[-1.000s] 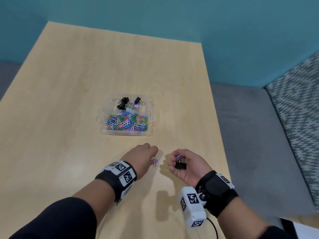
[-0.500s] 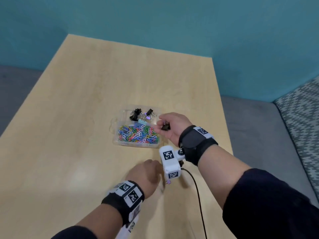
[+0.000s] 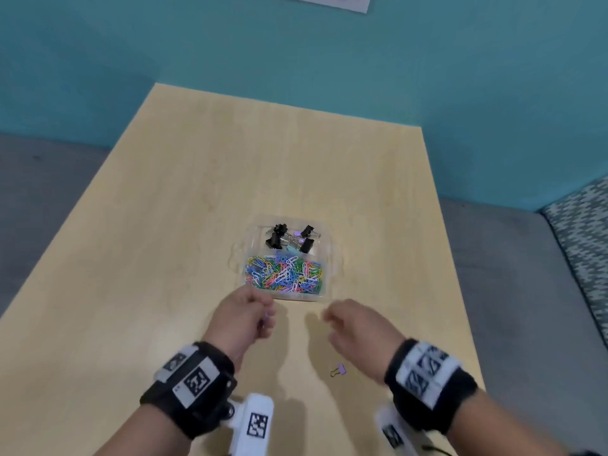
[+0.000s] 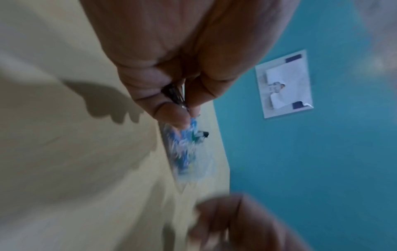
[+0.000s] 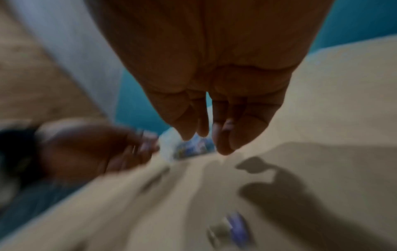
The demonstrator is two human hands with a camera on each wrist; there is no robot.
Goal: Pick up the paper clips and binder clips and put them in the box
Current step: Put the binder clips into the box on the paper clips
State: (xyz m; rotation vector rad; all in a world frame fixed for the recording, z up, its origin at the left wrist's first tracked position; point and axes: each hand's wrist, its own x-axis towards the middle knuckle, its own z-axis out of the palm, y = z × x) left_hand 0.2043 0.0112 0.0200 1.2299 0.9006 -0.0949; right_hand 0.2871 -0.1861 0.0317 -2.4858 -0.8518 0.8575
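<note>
A clear plastic box (image 3: 330, 258) stands mid-table, with black binder clips (image 3: 276, 240) in its far compartment and coloured paper clips (image 3: 283, 274) in the near one. Just in front of it my left hand (image 3: 268, 319) pinches a small purple binder clip (image 4: 175, 97) between thumb and fingers. My right hand (image 3: 329, 319) hovers to the right of it, fingers (image 5: 223, 135) loosely hanging and empty. Another purple binder clip (image 3: 339, 370) lies on the table below my right hand, blurred in the right wrist view (image 5: 236, 227).
The light wooden table (image 3: 164, 258) ends at a right edge close to my right wrist, with grey floor (image 3: 510, 291) beyond. A teal wall (image 3: 296, 44) backs the table and carries a white sheet (image 4: 283, 83).
My right hand carried a black binder clip to the box and came back empty. My left hand lifted the purple clip off the table and moved toward the box.
</note>
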